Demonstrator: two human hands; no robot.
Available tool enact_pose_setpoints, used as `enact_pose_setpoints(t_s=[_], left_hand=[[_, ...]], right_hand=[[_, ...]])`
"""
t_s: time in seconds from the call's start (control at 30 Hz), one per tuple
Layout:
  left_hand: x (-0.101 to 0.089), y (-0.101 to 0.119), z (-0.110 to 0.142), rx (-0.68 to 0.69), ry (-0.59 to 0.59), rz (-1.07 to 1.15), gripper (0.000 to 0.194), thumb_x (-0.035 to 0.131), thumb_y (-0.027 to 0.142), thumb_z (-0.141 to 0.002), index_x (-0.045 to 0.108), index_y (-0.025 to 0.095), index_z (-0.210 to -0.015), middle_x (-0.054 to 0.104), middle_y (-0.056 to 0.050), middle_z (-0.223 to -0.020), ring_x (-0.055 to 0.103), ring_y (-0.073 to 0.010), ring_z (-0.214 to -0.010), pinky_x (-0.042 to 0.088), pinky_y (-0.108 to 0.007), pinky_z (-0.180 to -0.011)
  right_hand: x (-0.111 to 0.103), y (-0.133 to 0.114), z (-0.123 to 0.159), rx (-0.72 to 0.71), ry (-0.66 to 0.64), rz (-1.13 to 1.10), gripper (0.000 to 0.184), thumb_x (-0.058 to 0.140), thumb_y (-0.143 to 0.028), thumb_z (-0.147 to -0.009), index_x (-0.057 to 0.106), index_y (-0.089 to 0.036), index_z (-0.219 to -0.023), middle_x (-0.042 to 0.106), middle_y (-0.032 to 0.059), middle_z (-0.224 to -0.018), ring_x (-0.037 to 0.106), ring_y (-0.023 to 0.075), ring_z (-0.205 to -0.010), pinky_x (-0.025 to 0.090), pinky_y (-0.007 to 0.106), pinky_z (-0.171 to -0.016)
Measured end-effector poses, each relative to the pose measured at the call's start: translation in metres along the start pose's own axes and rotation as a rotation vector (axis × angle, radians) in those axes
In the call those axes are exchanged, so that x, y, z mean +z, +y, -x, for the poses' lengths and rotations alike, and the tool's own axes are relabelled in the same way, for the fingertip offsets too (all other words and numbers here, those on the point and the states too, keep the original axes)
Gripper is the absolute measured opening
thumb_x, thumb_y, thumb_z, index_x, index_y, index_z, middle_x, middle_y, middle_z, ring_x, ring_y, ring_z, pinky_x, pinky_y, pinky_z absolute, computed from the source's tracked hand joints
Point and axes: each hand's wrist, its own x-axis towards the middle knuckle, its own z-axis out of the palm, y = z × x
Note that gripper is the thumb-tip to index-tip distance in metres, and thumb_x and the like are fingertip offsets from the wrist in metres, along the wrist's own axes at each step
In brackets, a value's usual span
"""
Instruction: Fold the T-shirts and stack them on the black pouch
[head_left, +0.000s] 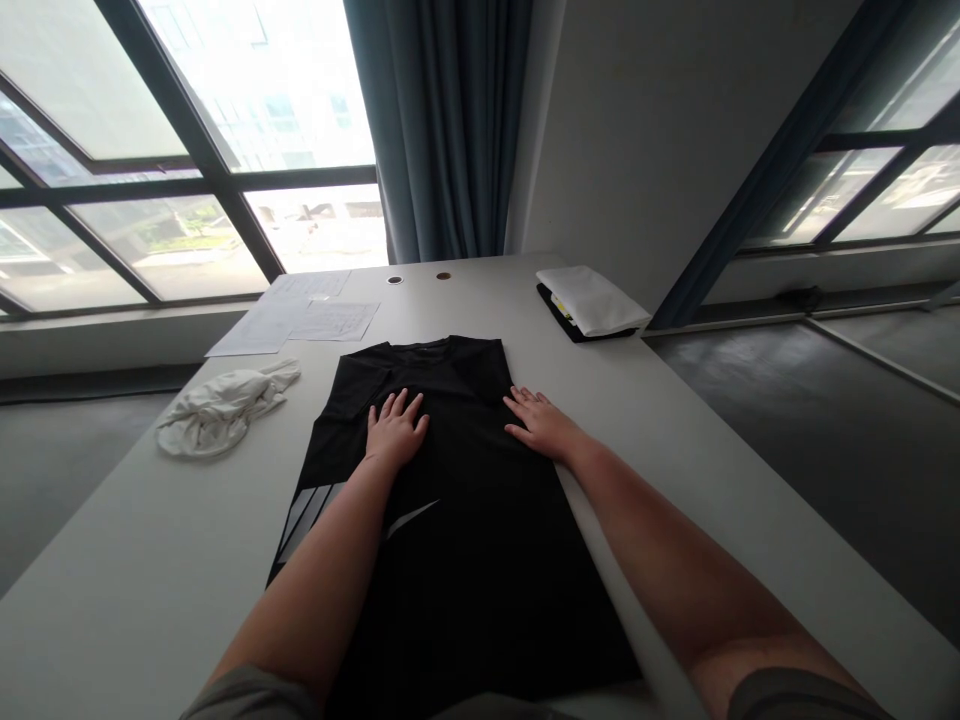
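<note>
Resting apart, palms down, the left hand [395,432] and right hand [546,428] touch a flat black T-shirt [487,560]. Crumpled white cloth [223,410] lies left of it.

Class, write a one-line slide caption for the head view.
Left hand and right hand on a black shirt spread on a white table.

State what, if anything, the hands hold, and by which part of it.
Nothing is held. The left hand lies open on the black shirt, the right hand open at its side edge.
</note>
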Motion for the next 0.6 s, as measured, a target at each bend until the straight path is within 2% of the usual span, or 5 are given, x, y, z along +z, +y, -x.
enact_pose_setpoints(t_s=[0.17,0.3,0.43,0.6], left_hand=[[0.0,0.0,-0.002,-0.005,-0.003,0.003,0.061,0.033,0.057,-0.104,0.036,0.038,-0.162,0.025,-0.001,-0.173,0.019,-0.0277,-0.16,0.014,-0.059,-0.128],[0.001,0.0,-0.001,0.0,-0.003,-0.001,0.061,0.036,0.057,-0.104,0.036,0.037,-0.162,0.025,-0.002,-0.173,0.019,-0.0291,-0.16,0.013,-0.06,-0.127],[0.001,0.001,0.0,-0.003,0.003,-0.001,0.061,0.037,0.056,-0.104,0.036,0.036,-0.162,0.025,-0.002,-0.173,0.019,-0.0296,-0.16,0.013,-0.06,-0.127],[0.001,0.001,0.0,-0.008,0.002,-0.001,0.061,0.037,0.056,-0.104,0.037,0.037,-0.162,0.025,-0.002,-0.173,0.018,-0.0289,-0.16,0.013,-0.06,-0.128]], right_hand=[[0.001,-0.028,0.008,-0.061,0.035,0.049,0.067,0.047,-0.05,-0.103,0.04,-0.018,-0.161,0.032,0.017,-0.168,0.033,0.0325,-0.154,0.024,0.054,-0.127],[0.004,-0.049,0.007,-0.106,-0.045,0.002,0.072,0.042,-0.058,-0.104,0.033,-0.019,-0.165,0.024,0.014,-0.171,0.024,0.0319,-0.158,0.023,0.051,-0.128],[0.007,-0.052,0.001,-0.106,-0.131,-0.016,0.073,0.043,-0.06,-0.103,0.031,-0.025,-0.165,0.017,0.0091,-0.173,0.016,0.0323,-0.16,0.017,0.053,-0.129],[0.006,-0.048,-0.002,-0.107,-0.131,-0.031,0.072,0.044,-0.058,-0.103,0.03,-0.025,-0.166,0.016,0.0087,-0.173,0.015,0.0314,-0.16,0.015,0.052,-0.13]])
